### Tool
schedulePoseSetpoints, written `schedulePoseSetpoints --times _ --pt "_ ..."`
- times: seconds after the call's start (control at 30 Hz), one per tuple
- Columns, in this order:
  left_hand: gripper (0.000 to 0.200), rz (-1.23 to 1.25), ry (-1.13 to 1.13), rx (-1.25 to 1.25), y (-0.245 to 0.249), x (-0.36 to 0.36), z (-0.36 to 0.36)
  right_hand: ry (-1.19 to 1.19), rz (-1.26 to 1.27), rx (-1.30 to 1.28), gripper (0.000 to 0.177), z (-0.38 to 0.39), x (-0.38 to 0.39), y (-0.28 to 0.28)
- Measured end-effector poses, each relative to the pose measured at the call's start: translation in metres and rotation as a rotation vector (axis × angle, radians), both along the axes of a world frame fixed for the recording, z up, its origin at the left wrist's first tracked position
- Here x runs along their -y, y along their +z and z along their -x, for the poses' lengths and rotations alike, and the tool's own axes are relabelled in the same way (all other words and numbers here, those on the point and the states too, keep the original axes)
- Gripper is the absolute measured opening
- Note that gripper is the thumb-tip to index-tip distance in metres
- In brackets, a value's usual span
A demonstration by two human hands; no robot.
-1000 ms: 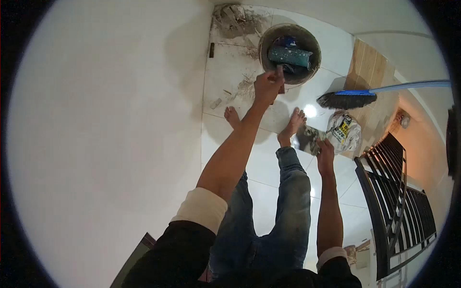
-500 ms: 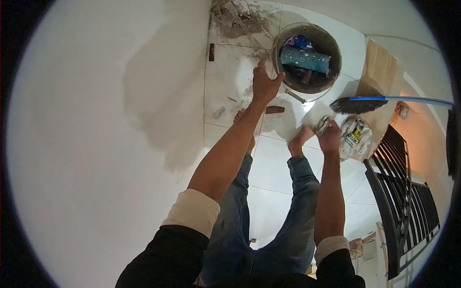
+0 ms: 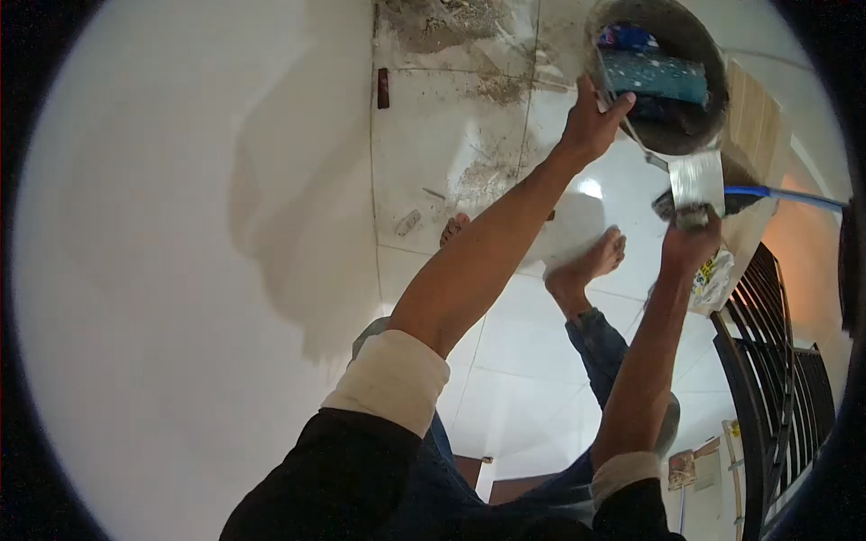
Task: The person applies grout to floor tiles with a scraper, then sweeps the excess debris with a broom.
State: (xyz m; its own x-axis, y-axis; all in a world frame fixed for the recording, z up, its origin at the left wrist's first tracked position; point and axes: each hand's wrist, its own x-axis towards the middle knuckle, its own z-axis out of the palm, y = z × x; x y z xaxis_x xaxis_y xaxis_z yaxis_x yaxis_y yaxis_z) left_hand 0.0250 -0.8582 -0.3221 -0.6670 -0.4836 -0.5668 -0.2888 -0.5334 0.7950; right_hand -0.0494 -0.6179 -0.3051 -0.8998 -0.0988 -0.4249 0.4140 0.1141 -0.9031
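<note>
My left hand [image 3: 591,122] grips the near rim of a dirty round bucket [image 3: 699,140] on the tiled floor. Inside the bucket lies a teal speckled paint roller [image 3: 656,76] over dark contents. My right hand [image 3: 690,243] is shut on the handle of a flat metal scraper [image 3: 697,180], blade pointing up toward the bucket's lower edge. My bare feet [image 3: 595,261] and jeans-clad legs stand below the bucket.
A white wall [image 3: 180,270] fills the left side. Dust and debris [image 3: 469,99] lie on the tiles by the wall. A blue-handled broom [image 3: 776,194], a crumpled printed bag [image 3: 717,275] and a black metal railing [image 3: 776,361] are on the right.
My left hand has shifted right along with the bucket's rim. My right hand has risen, bringing the scraper blade up near the bucket. My right foot has stepped forward.
</note>
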Motion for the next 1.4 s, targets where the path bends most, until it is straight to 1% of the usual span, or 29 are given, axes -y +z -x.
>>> schedulePoseSetpoints --times 0.03,0.07,0.1,0.13,0.17,0.2,0.23,0.3,0.37,0.4,0.43,0.47,0.5,0.57,0.67,0.73,0.8,0.87,0.9,0.93,1.0,1.03,1.07,1.1,1.17,1.2,1.23,1.3,1.4 --pt "0.090 0.014 0.003 -0.010 -0.014 0.009 -0.002 0.211 -0.332 -0.189 0.032 -0.008 -0.006 0.008" --pt "0.081 0.173 -0.115 0.052 -0.030 0.020 -0.007 0.363 -0.683 -0.397 0.031 -0.016 -0.012 0.017" --pt "0.075 0.331 -0.230 0.119 -0.047 0.030 -0.016 0.308 -0.427 -0.208 0.033 -0.028 -0.008 0.025" --pt "0.066 0.462 -0.061 0.149 -0.064 0.039 -0.028 0.215 -0.195 -0.017 0.035 -0.039 -0.004 0.033" --pt "0.065 0.611 -0.099 0.276 -0.064 0.065 -0.048 -0.085 0.423 0.433 0.037 -0.045 0.004 0.030" --pt "0.065 0.864 -0.040 0.262 -0.084 0.094 -0.069 0.078 0.333 0.474 0.037 -0.051 0.023 0.032" --pt "0.064 0.931 -0.094 0.416 -0.068 0.129 -0.084 0.237 0.242 0.509 0.037 -0.059 0.046 0.039" --pt "0.066 1.167 -0.041 0.471 -0.087 0.198 -0.116 0.670 0.012 0.252 0.033 -0.060 0.131 0.045" --pt "0.074 1.220 -0.056 0.533 -0.088 0.254 -0.129 0.941 -0.334 -0.144 0.033 -0.041 0.212 0.012" --pt "0.074 1.232 -0.043 0.528 -0.111 0.289 -0.137 0.912 -0.386 -0.594 0.033 -0.031 0.247 -0.039" --pt "0.076 1.518 -0.176 0.518 -0.148 0.330 -0.143 0.876 -0.436 -0.827 0.032 -0.018 0.290 -0.064" --pt "0.076 1.665 -0.243 0.507 -0.157 0.347 -0.138 0.969 -0.623 -0.880 0.027 -0.005 0.333 -0.067" --pt "0.077 1.818 -0.298 0.496 -0.165 0.363 -0.132 0.937 -0.684 -0.909 0.027 0.004 0.368 -0.081" --pt "0.079 1.460 -0.251 0.393 -0.137 0.371 -0.106 0.890 -0.741 -0.952 0.026 0.023 0.417 -0.110" --pt "0.080 1.464 -0.225 0.331 -0.173 0.398 -0.095 0.801 -0.859 -0.936 0.028 0.046 0.437 -0.141" --pt "0.081 1.522 -0.210 0.375 -0.191 0.394 -0.095 0.752 -0.742 -0.710 0.038 0.064 0.421 -0.152" --pt "0.081 1.573 -0.204 0.416 -0.201 0.381 -0.092 0.774 -0.734 -0.665 0.046 0.080 0.397 -0.202" --pt "0.077 1.541 -0.173 0.223 -0.204 0.363 -0.083 0.642 -0.541 -0.455 0.050 0.066 0.382 -0.239" --pt "0.077 1.543 -0.172 0.216 -0.204 0.348 -0.081 0.593 -0.477 -0.388 0.051 0.055 0.378 -0.242" --pt "0.074 1.581 -0.151 0.196 -0.203 0.328 -0.080 0.552 -0.386 -0.246 0.044 0.040 0.382 -0.247" --pt "0.071 1.629 -0.118 0.153 -0.201 0.297 -0.069 0.457 -0.195 0.015 0.030 0.005 0.399 -0.234" --pt "0.076 1.502 -0.053 0.121 -0.204 0.284 -0.065 0.406 -0.100 0.145 0.023 -0.008 0.402 -0.229" --pt "0.081 1.374 0.008 0.092 -0.207 0.272 -0.062 0.398 -0.099 0.135 0.023 -0.018 0.403 -0.224" --pt "0.081 1.378 0.014 0.080 -0.211 0.261 -0.062 0.404 -0.027 0.159 0.019 -0.027 0.405 -0.221" --pt "0.071 1.201 0.224 -0.019 -0.210 0.246 -0.058 0.412 0.053 0.160 0.015 -0.031 0.406 -0.212" --pt "0.058 1.104 0.297 -0.104 -0.206 0.240 -0.058 0.434 0.124 0.164 0.013 -0.034 0.401 -0.211" --pt "0.058 1.101 0.298 -0.116 -0.203 0.232 -0.058 0.453 0.194 0.166 0.012 -0.034 0.395 -0.210" --pt "0.056 0.968 0.342 -0.226 -0.184 0.218 -0.058 0.410 0.202 0.165 0.012 -0.043 0.381 -0.182" --pt "0.048 1.078 0.392 -0.263 -0.149 0.196 -0.052 0.338 0.312 0.110 0.012 -0.048 0.361 -0.141"
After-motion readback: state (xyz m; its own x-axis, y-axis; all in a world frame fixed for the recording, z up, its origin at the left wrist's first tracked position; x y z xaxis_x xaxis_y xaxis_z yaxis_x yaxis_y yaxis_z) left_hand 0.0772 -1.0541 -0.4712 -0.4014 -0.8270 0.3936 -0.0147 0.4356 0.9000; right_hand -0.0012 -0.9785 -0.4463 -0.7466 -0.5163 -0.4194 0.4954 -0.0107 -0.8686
